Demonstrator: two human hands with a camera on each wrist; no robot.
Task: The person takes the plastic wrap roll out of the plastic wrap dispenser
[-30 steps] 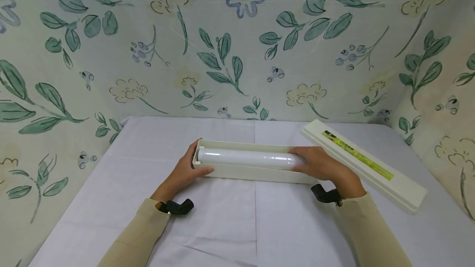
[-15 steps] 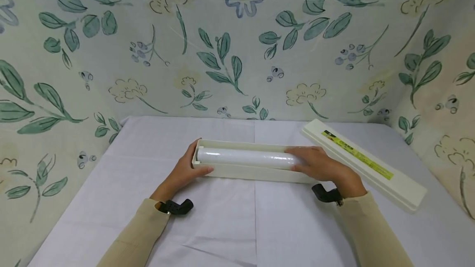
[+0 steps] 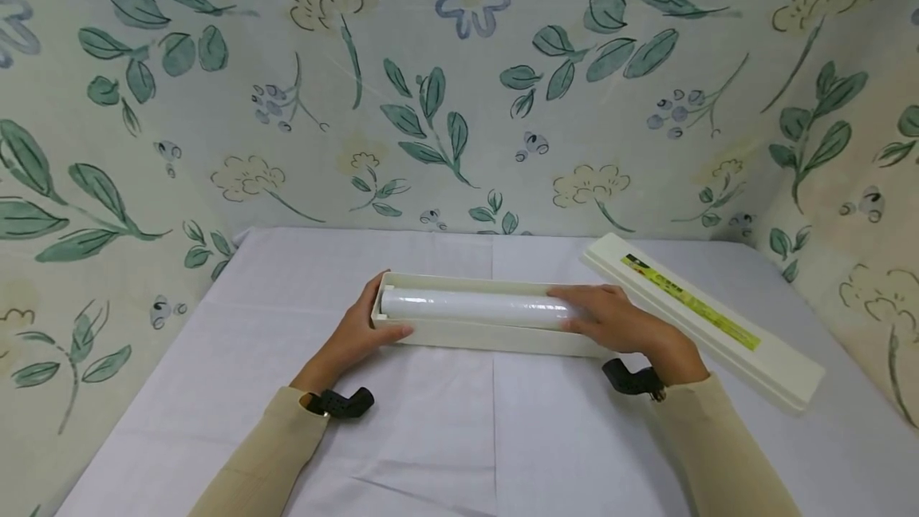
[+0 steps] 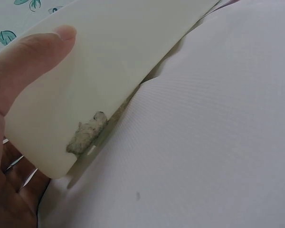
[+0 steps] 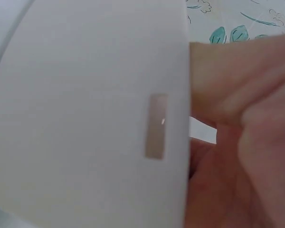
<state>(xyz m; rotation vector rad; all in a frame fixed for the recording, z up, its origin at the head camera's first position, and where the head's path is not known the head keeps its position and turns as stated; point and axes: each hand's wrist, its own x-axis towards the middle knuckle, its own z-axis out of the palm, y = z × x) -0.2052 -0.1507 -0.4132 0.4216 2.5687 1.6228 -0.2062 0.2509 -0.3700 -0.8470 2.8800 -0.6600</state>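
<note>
A long cream plastic box (image 3: 495, 337) lies across the cloth without its lid. In it rests a shiny white roll that looks like plastic wrap (image 3: 467, 305). My left hand (image 3: 362, 321) grips the box's left end, thumb along the front wall and fingers round behind the end. In the left wrist view the thumb (image 4: 42, 50) lies against the box wall. My right hand (image 3: 610, 317) reaches over the box's right end and grips the roll there, hiding that end. From the right wrist, the box wall with a small rectangular slot (image 5: 156, 126) covers the fingertips.
A cream lid (image 3: 711, 321) with a yellow-green label lies slantwise at the right, behind the right forearm. A white cloth (image 3: 424, 453) with creases covers the table. Floral fabric (image 3: 459, 102) hangs at the back and sides.
The fingers of my right hand have shifted slightly left along the roll. My left hand, the box and the lid stay where they were.
</note>
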